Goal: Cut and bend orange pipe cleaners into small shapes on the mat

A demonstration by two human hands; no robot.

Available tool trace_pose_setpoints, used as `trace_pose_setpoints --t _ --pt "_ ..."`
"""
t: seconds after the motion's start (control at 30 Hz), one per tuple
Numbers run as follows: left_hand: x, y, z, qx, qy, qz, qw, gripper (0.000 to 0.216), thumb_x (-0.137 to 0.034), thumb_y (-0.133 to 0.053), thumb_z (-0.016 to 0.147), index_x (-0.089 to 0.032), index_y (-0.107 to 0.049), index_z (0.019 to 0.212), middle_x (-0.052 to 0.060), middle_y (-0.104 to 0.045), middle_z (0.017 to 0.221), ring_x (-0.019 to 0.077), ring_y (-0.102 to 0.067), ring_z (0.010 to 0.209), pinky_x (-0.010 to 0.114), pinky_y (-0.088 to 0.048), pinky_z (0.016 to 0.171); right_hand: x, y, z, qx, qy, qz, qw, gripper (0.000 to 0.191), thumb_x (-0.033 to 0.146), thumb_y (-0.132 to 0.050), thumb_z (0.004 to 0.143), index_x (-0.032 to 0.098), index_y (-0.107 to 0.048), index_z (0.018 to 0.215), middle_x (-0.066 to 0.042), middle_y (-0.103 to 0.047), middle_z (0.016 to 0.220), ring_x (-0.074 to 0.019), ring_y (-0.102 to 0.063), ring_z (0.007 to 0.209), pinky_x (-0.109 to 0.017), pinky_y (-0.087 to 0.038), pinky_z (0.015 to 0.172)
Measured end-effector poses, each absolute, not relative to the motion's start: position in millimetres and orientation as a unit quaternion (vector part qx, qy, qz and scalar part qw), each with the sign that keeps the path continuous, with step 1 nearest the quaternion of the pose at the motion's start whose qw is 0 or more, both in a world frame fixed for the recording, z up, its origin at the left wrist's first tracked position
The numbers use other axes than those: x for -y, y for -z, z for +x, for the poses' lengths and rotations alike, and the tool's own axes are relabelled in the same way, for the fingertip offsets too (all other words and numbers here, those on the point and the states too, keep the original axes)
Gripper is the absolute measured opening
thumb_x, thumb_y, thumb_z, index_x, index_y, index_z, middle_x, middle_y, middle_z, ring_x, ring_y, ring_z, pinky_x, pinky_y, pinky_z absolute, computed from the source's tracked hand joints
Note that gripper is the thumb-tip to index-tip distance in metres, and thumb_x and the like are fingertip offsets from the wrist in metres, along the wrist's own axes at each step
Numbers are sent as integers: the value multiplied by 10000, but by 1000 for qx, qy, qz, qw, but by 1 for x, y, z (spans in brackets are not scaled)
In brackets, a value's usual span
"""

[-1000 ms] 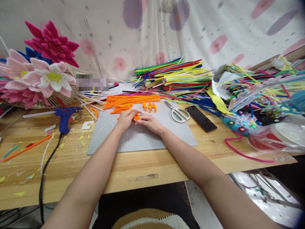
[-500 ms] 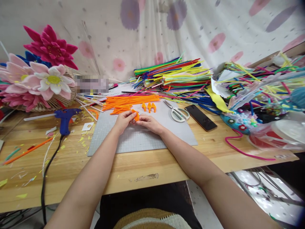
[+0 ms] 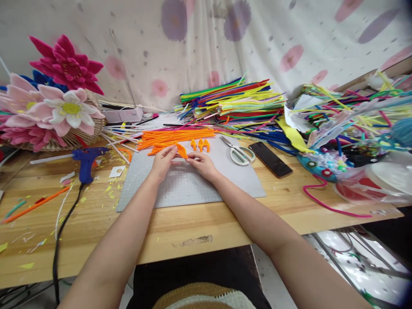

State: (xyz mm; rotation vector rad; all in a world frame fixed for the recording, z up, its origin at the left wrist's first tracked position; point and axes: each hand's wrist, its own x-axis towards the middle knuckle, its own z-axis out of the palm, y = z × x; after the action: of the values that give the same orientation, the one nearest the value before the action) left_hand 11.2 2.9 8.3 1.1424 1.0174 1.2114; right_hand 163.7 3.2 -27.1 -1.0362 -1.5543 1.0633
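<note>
A craft workshop: heaps of coloured pipe cleaners (image 3: 231, 101), a glue gun (image 3: 86, 159), scissors (image 3: 238, 152) and finished flowers (image 3: 61, 107) crowd the wooden worktop (image 3: 180, 223).

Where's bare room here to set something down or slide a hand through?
Free: the near half of the grey cutting mat between the forearms; the front strip of the wooden table; the wood between mat, black phone and pink pipe-cleaner loop. Crowded: the far coloured pipe-cleaner heaps, and around the blue glue gun, its black cord and scraps.
</note>
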Motion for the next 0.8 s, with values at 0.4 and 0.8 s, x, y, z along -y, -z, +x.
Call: trace_pose_setpoints --t 0.4,0.8 --pt "-3 -3 13 -469 -495 466 564 376 -336 -761 498 -134 -649 795 25 -651 733 133 -592 609 277 -511 553 1 29 165 705 -311 -463 438 113 277 -618 708 183 -650 761 -42 -582 823 -149 -506 831 -262 -434 668" --pt "-10 11 11 -520 -487 560 424 119 -215 -606 587 -149 -626 684 -22 -577 597 96 -512 517 220 -439 513 3 23 164 713 -293 -489 408 36 220 -649 693 185 -648 703 -22 -585 755 -143 -491 764 -304 -388 776"
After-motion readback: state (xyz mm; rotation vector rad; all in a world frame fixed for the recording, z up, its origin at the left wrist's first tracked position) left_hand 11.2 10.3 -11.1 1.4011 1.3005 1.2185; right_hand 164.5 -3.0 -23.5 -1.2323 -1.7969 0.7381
